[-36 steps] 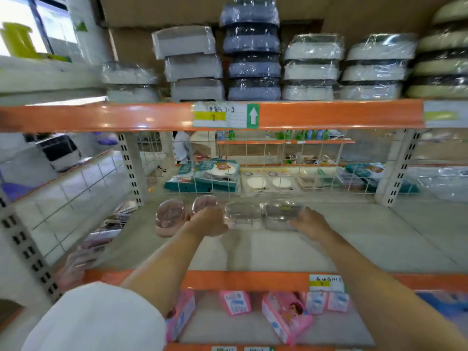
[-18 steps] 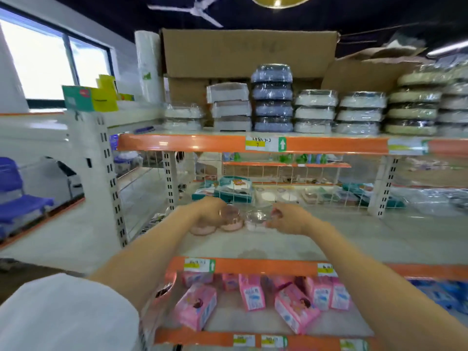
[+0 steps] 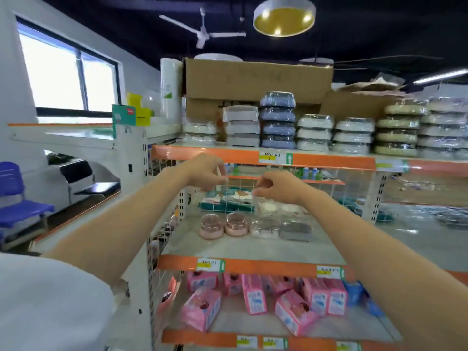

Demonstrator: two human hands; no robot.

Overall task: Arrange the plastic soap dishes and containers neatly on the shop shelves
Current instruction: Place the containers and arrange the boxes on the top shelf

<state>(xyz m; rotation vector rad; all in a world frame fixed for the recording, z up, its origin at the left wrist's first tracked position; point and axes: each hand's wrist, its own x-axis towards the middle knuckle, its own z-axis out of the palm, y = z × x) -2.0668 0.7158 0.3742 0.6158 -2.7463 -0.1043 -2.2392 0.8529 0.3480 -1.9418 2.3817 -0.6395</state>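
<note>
Soap dishes (image 3: pixel 255 228), four in a row on the middle shelf (image 3: pixel 248 245), sit below both hands: two pink round ones (image 3: pixel 224 225) under the left hand (image 3: pixel 206 172), a clear one (image 3: pixel 264 228) and a grey one (image 3: pixel 295 230) under the right hand (image 3: pixel 277 187). Both hands are raised in front of the shelf, apart from the dishes. Their fingers (image 3: pixel 222 171) are curled, tips pinched together; whether they pinch anything thin and clear I cannot tell. Wrapped stacked containers (image 3: pixel 277 122) fill the top shelf above the fingers; pink boxes (image 3: pixel 253 295) lie on the shelf below.
</note>
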